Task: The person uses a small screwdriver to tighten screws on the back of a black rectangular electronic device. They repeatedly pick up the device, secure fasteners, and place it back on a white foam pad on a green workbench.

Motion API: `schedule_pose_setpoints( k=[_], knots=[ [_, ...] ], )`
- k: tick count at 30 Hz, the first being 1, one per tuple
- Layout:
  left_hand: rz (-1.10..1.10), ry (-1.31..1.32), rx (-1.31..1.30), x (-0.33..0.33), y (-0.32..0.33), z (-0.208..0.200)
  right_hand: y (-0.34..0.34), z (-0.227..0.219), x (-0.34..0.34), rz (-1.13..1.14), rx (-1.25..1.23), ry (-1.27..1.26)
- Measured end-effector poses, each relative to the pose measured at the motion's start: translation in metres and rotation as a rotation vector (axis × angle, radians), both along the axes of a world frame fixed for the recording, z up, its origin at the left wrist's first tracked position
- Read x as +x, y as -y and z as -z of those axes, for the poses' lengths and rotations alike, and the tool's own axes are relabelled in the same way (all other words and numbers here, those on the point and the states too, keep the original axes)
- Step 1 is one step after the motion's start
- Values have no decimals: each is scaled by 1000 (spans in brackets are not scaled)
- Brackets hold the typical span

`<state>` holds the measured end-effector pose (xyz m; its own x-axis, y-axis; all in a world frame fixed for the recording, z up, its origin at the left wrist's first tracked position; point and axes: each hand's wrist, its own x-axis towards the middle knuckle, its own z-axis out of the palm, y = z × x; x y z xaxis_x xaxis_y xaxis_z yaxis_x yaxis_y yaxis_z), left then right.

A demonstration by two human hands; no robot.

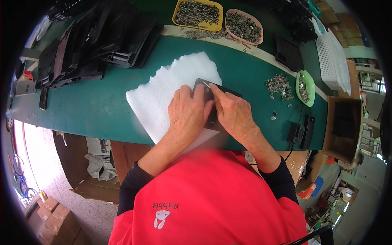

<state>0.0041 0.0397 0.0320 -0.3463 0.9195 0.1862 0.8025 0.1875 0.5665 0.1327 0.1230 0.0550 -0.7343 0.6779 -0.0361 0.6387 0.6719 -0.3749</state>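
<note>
A flat black plastic part lies at the table's front edge, partly on a white foam sheet. My left hand is closed over its left side, fingers curled and thumb reaching across it. My right hand rests on its right side, with the index fingertip pressing near the top end. By that fingertip shows a small shiny metal piece. The other right fingers are curled, and their tips are hidden. My two hands nearly meet over the part and cover much of it.
Black plastic parts are stacked at the left. Small metal pieces fill a yellow tray, a pink tray and a green tray; a loose pile lies at the right. Black devices with a cable stand near the right edge beside a cardboard box.
</note>
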Motion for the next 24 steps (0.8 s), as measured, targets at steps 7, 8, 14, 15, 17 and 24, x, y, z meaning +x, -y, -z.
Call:
schedule_pose_setpoints(
  k=[7, 8, 14, 15, 17, 24],
  knots=[
    [0, -36, -4, 5, 11, 4, 9, -2, -6, -30, 38, -1],
    [0, -33, 17, 4, 11, 6, 10, -2, -6, -44, 55, -2],
    [-16, -43, 85, 5, 12, 13, 11, -2, -11, -62, 98, 70],
    [-10, -55, 85, 5, 12, 14, 12, -2, -12, -56, 93, 78],
    [1, -59, 84, 3, 11, 15, 14, -3, -13, -44, 82, 93],
    [31, -6, 58, -2, 10, 13, 15, -11, -22, 21, -69, 204]
  ],
)
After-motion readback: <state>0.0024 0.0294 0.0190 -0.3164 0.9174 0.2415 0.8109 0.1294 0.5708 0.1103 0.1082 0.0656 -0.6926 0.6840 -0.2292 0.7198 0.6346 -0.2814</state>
